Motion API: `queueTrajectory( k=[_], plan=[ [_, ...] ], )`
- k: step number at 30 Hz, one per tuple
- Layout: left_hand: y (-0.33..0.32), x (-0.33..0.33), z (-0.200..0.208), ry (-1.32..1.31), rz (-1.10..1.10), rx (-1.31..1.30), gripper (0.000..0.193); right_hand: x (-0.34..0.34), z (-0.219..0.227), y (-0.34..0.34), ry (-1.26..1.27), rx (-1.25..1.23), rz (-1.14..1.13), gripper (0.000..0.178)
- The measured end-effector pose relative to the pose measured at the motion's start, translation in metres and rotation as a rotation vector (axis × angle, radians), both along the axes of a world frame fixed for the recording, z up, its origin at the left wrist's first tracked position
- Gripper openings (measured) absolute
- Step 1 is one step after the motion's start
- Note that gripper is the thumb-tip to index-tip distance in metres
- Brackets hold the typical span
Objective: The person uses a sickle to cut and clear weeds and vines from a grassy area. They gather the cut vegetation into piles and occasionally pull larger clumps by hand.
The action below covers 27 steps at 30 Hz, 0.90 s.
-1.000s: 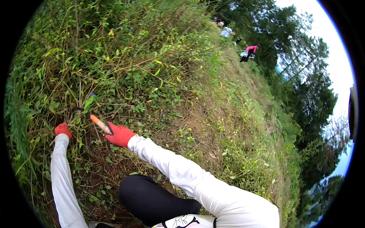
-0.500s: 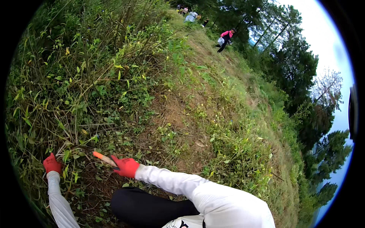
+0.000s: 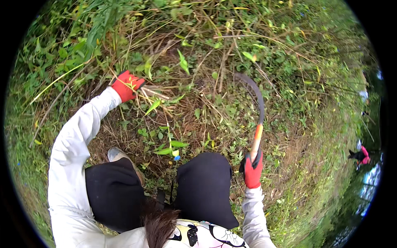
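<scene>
My right hand [image 3: 252, 170], in a red and black work glove, is closed around the wooden handle of a sickle [image 3: 259, 103]. Its dark curved blade points away from me and bends left over the weeds; an orange band marks where blade meets handle. My left hand [image 3: 127, 86], gloved alike, is closed on a bunch of cut plant stems [image 3: 155, 93]. Their pale ends stick out to the right of the fist. A leafy sprig with a blue flower [image 3: 177, 158] hangs below the bunch, in front of my knees.
Dense weeds and dry stalks [image 3: 194, 25] cover the ground ahead. My bent knees [image 3: 204, 182] in black trousers and one shoe [image 3: 118, 155] are close below my hands. Another person in pink and black [image 3: 360, 155] is far off at the right, near trees.
My view has swung left and down. The left hand now holds stems in front of me, and the sickle has moved out to the right, its blade now in sight.
</scene>
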<state>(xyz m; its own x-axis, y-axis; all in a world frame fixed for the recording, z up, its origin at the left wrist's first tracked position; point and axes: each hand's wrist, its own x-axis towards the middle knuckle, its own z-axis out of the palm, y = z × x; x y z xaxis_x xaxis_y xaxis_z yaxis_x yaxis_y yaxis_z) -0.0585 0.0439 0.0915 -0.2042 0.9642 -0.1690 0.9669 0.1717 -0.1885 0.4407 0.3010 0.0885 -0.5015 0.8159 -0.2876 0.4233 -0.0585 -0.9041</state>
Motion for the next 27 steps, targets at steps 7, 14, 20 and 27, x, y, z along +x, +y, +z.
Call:
queueTrajectory(
  k=[7, 14, 20, 27],
  plan=[
    [-0.070, 0.107, -0.007, -0.355, 0.362, 0.263, 0.058, -0.089, 0.010, 0.048, 0.001, 0.056, 0.304, 0.061],
    [-0.024, 0.092, 0.026, -0.362, 0.484, 0.390, 0.055, -0.025, -0.040, 0.029, -0.537, 0.123, 0.640, 0.070],
    [-0.031, 0.080, 0.030, -0.218, 0.864, 0.146, 0.045, 0.019, 0.093, -0.016, -0.132, -0.597, 0.162, 0.032],
    [-0.068, 0.090, 0.119, -0.290, 0.800, 0.418, 0.042, 0.055, 0.108, 0.010, 0.196, -0.726, -0.127, 0.033]
  ],
)
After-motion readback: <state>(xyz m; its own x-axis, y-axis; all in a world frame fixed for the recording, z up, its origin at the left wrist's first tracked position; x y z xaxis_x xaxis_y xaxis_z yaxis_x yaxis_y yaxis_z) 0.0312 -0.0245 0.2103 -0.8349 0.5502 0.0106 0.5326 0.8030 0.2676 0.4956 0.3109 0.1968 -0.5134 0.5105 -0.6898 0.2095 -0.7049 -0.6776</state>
